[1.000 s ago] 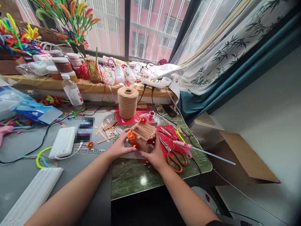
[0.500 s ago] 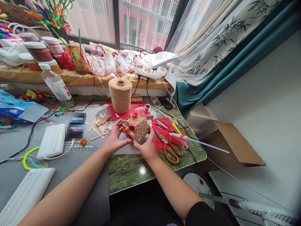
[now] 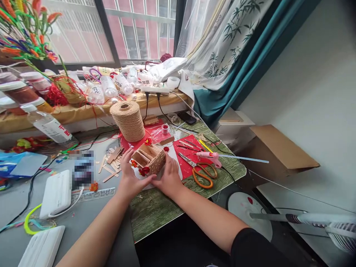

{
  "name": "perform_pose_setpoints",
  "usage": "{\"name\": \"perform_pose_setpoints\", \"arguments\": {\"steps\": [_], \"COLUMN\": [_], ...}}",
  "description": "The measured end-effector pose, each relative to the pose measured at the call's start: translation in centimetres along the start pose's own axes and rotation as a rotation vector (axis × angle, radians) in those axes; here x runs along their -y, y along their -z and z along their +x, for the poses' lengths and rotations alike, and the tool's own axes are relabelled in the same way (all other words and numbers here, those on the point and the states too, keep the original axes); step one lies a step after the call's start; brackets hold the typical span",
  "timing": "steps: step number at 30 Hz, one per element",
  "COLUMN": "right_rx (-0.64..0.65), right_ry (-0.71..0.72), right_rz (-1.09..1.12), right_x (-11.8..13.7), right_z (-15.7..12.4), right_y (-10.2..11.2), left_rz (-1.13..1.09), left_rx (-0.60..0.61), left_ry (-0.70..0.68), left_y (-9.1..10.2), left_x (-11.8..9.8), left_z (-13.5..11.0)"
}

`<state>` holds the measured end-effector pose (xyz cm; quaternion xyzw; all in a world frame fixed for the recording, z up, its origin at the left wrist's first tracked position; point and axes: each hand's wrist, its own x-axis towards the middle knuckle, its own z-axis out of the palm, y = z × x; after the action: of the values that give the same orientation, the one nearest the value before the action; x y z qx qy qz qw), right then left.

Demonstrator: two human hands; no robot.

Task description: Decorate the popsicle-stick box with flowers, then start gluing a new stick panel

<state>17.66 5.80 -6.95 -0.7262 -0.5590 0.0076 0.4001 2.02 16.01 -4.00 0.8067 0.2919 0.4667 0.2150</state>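
A small woven twine box (image 3: 155, 163) with wooden dividers inside and red and orange flowers on its edges is held between both hands. My left hand (image 3: 130, 178) wraps its left side, thumb reaching along the near side. At the right side, my right hand (image 3: 170, 174) grips the box, its fingers against the woven wall. The box's open top tilts up toward me. Behind it stands a large spool of twine (image 3: 128, 124). Orange-handled scissors (image 3: 203, 174) and a pink glue gun (image 3: 210, 157) with a long glue stick lie to the right.
Loose wooden sticks (image 3: 111, 163) lie left of the box. White power banks (image 3: 57, 193) and a clear stencil ruler (image 3: 97, 194) are farther left. A water bottle (image 3: 51, 126) leans near the sill. A cardboard box (image 3: 280, 148) stands beyond the table's right edge.
Both hands have turned the box so its open top and inner dividers now show more. The camera view has swung to the right.
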Motion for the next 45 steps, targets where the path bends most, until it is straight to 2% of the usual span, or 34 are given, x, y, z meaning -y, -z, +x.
{"name": "perform_pose_setpoints", "arguments": {"steps": [4,10,13,17,19,22,25,28,31,34,38,43,45], "right_rx": [0.030,0.149,0.116,-0.003,0.012,0.182,0.320,0.360,0.345,0.289,0.149,-0.043,-0.001], "right_ry": [0.071,0.114,0.085,0.004,-0.009,0.028,0.068,0.076,0.070,0.068,0.045,-0.184,-0.334], "right_rz": [-0.006,0.078,0.149,0.175,0.123,0.023,-0.076,-0.156,-0.141,-0.043,0.196,0.723,0.993], "right_x": [-0.4,-0.4,-0.9,-3.0,-4.3,-5.6,-5.9,-6.2,-6.7,-7.0,-6.4,-4.3,-3.6], "right_z": [-0.1,-0.3,0.8,4.5,6.6,8.9,9.8,9.9,9.7,9.8,9.9,8.8,7.7], "right_y": [0.0,1.0,2.4,4.4,4.6,4.0,2.6,1.5,1.2,1.6,3.1,5.6,6.2], "left_rz": [0.053,-0.001,-0.029,0.002,0.032,0.047,0.046,0.074,0.083,0.032,-0.047,-0.158,-0.241], "left_rx": [0.005,0.227,0.295,0.384,0.380,0.279,0.190,0.160,0.196,0.256,0.294,0.338,0.341], "left_ry": [0.049,0.024,0.002,-0.041,-0.058,-0.047,-0.010,-0.012,-0.040,-0.009,0.064,0.117,0.150], "left_y": [0.3,2.5,3.2,3.2,2.7,1.6,0.7,0.6,1.0,1.5,2.1,2.9,3.1], "left_x": [0.7,3.0,2.9,2.1,1.8,1.7,1.7,1.5,1.5,2.0,3.2,4.0,3.7], "left_z": [0.2,1.4,1.6,1.5,1.3,1.0,0.7,0.7,0.9,0.9,0.8,0.9,1.0]}}
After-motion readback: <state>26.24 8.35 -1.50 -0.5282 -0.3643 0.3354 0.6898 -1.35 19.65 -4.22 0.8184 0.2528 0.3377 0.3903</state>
